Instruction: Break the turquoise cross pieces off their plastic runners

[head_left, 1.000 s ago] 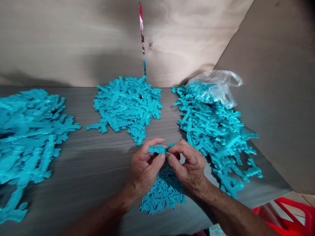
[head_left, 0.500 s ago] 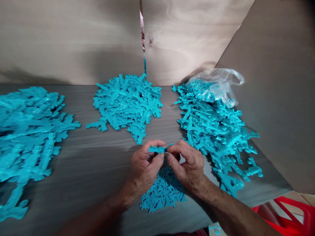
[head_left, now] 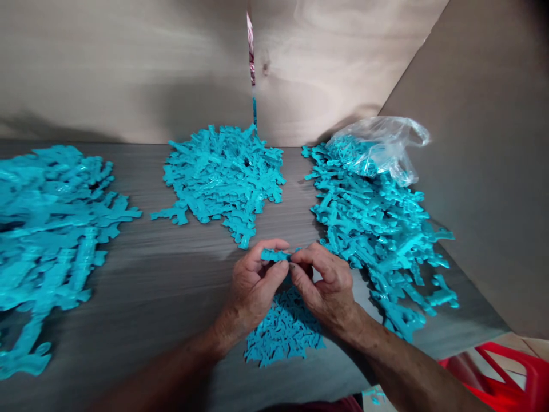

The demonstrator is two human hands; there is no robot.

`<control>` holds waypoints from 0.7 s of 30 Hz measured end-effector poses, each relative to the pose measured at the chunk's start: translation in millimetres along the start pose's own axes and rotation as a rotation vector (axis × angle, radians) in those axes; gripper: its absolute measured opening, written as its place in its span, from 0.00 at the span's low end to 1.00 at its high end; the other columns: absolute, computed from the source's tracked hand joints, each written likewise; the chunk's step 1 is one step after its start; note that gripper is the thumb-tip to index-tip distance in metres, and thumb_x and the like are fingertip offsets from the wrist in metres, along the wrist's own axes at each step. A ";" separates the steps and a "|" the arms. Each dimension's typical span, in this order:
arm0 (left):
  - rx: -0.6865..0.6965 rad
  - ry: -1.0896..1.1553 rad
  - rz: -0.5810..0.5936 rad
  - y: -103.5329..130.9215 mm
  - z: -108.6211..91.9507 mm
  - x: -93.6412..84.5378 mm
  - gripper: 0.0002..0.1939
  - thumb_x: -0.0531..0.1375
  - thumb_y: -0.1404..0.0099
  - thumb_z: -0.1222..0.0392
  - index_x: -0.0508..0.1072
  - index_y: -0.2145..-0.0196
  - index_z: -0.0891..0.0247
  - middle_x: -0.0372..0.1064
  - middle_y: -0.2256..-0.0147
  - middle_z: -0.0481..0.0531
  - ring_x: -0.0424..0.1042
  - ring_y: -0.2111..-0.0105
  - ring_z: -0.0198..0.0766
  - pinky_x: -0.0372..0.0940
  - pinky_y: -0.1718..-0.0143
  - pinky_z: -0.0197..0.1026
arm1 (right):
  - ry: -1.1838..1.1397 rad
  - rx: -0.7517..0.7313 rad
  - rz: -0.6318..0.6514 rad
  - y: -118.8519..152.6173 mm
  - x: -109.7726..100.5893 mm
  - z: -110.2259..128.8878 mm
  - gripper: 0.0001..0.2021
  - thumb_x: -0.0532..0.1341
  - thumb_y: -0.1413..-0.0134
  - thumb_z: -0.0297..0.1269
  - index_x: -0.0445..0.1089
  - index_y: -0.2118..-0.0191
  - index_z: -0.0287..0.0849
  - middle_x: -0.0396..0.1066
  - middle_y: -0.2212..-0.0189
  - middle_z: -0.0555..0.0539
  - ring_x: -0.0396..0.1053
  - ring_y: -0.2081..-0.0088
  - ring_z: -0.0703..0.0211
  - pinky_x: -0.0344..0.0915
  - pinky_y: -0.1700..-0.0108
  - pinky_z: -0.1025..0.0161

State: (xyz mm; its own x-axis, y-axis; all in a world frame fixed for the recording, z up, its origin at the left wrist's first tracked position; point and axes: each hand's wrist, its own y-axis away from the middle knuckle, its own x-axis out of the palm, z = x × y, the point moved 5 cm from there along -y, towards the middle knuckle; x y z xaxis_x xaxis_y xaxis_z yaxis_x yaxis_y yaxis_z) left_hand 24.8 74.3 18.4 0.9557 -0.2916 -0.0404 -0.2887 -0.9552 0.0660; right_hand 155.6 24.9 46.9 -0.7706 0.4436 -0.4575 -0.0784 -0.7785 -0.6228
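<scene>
Between my two hands is a small, flat turquoise piece (head_left: 271, 256) with a notched outline; its exact kind I cannot make out. My left hand (head_left: 253, 280) pinches its left part between thumb and fingers. At the piece's other end, the thumb and forefinger of my right hand (head_left: 328, 283) are closed on it, and the fingertips of both hands nearly touch. Below my hands lies a low pile of small turquoise scraps (head_left: 283, 337) on the grey table (head_left: 171, 297), partly covered by my right hand.
Larger piles of turquoise pieces lie at left (head_left: 55, 217), centre (head_left: 218, 171) and right (head_left: 369, 217). A clear plastic bag (head_left: 398, 146) rests on the right pile. Wooden panels (head_left: 171, 68) stand behind and at right. A red plastic object (head_left: 514, 372) shows at lower right.
Both hands keep their pinch on the turquoise piece. The piece's left end tilts slightly upward compared with before. The camera view has shifted a little.
</scene>
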 end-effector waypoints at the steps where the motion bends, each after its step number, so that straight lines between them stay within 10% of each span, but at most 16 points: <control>1: -0.002 0.003 0.001 -0.3 0.5 -0.3 0.11 0.61 0.41 0.61 0.75 0.59 0.61 0.64 0.79 0.42 0.58 0.80 0.29 0.56 0.79 0.30 | -0.005 -0.001 0.003 0.0 0.2 -0.1 0.05 0.59 0.42 0.26 0.68 0.64 0.44 0.70 0.74 0.51 0.63 0.74 0.63 0.61 0.69 0.64; 21: -0.017 -0.007 -0.008 -2.2 8.2 -1.0 0.10 0.61 0.40 0.61 0.75 0.59 0.62 0.66 0.77 0.43 0.61 0.80 0.29 0.57 0.79 0.30 | 0.080 -0.016 0.137 2.7 7.6 -1.6 0.04 0.58 0.40 0.28 0.69 0.64 0.42 0.67 0.75 0.50 0.63 0.74 0.62 0.60 0.71 0.64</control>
State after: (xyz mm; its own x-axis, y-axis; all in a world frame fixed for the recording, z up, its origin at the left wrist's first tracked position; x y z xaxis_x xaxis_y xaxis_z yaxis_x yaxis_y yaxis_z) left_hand 24.0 76.3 10.1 0.9577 -0.2840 -0.0475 -0.2795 -0.9565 0.0829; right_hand 150.5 26.9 40.7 -0.7207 0.3685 -0.5872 0.0341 -0.8272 -0.5609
